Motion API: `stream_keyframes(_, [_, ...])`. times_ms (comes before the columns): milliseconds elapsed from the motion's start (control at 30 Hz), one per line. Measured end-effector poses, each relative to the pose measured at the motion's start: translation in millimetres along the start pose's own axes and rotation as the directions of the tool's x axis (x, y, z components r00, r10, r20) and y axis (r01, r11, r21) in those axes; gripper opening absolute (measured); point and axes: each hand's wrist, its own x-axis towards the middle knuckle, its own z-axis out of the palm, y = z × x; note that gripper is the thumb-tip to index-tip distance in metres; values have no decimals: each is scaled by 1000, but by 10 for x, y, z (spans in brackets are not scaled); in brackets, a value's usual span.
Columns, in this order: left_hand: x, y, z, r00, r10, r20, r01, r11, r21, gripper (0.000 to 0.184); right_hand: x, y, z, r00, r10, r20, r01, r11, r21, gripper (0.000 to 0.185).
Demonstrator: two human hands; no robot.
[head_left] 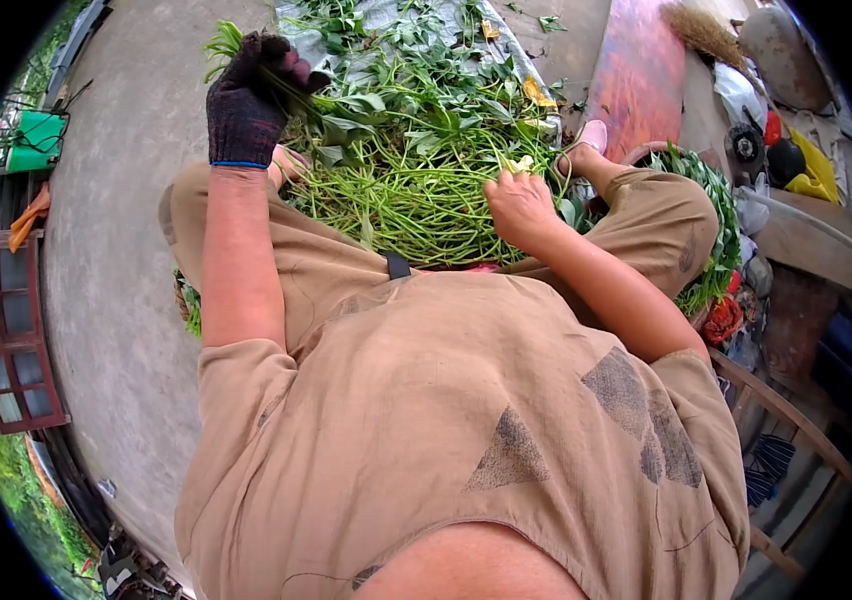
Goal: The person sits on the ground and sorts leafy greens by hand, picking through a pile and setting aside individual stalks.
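My left hand, in a dark knitted glove with a blue cuff edge, is raised at the upper left. It is closed round a bunch of leafy green stems, whose cut-looking ends stick out past the fingers. My bare right hand is over the right side of the pile, fingers pinched at a pale yellow leaf. Between my legs lies a large heap of long green stems with leaves, partly on a silvery sheet. Whatever holds the heap's near side is mostly hidden.
A basket of leafy greens stands beyond my right knee. Further right are a broom head, plastic bags, a yellow bag and a wooden chair. A reddish board lies ahead; concrete floor stretches to the left.
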Motion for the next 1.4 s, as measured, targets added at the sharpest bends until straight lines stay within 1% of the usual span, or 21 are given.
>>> stream_keyframes(33, [7,-54,42,1000,21,6,-21,1000,14,33,86,-40,33,985,-20,-170,22,1000,11,33])
stream_keyframes(133, [-12,-189,265,995,58,-76,-51,995,89,39,366,-140,390,957,58,-284,-35,996,85,43])
stream_keyframes(233, [93,-160,60,959,-125,255,105,990,90,40,373,-266,526,959,-158,234,97,963,251,34])
stream_keyframes(300, [100,-208,2,990,-107,90,82,966,244,34,258,-388,584,861,-333,383,276,941,198,37])
stream_keyframes(433, [150,-341,78,981,-139,-138,183,902,391,27,229,-376,519,872,-338,355,256,932,258,41])
stream_keyframes(500, [159,-423,86,963,-146,-225,244,825,510,24,359,-256,489,930,-279,240,179,912,368,38])
stream_keyframes(567, [208,-514,13,940,-182,-287,298,848,438,21,459,-111,509,995,-82,-60,101,862,496,36])
stream_keyframes(633, [243,-609,-17,926,-180,-331,307,872,382,20,582,57,296,956,237,-175,-110,838,534,33])
stream_keyframes(700, [234,-653,-65,939,-176,-295,296,849,438,20,701,383,425,888,370,-274,-215,859,464,24])
stream_keyframes(733, [236,-656,-65,928,-216,-303,339,828,446,20,794,573,633,876,404,-262,-278,868,411,18])
stream_keyframes(800, [254,-642,-179,886,-380,-265,461,780,424,19,876,829,835,879,474,41,-462,830,313,25])
stream_keyframes(833, [218,-664,-41,883,-348,-316,467,731,498,20,915,859,882,857,485,172,-515,815,264,30])
stream_keyframes(867, [263,-789,-154,915,-296,-273,401,606,687,19,898,869,951,855,466,228,-516,810,280,35])
stream_keyframes(967, [218,-993,39,842,-338,-420,539,517,665,20,881,769,971,846,424,324,-503,835,223,35])
stream_keyframes(1033, [272,-1307,-179,864,-351,-361,499,497,710,28,901,790,936,870,385,308,-465,848,254,31])
stream_keyframes(1133, [263,-1695,-346,960,-272,-66,89,71,994,36,943,831,763,865,469,176,-500,829,249,25])
stream_keyframes(1167, [243,-1783,-318,947,-310,-86,71,-57,996,38,881,847,640,878,473,68,-465,813,349,21])
stream_keyframes(1267, [145,-2052,-443,875,-483,45,-134,-152,979,45,766,970,310,889,436,-142,-289,774,564,17])
stream_keyframes(1300, [105,-2101,-457,830,-553,69,-226,-220,949,47,724,1029,231,850,480,-216,-232,712,663,19])
stream_keyframes(1333, [53,-2152,-541,762,-623,174,-341,-158,927,47,722,1147,240,821,525,-224,-199,632,749,18])
stream_keyframes(1400, [50,-2194,-533,654,-756,20,-337,-267,903,45,670,1415,216,791,583,-185,-31,340,940,17])
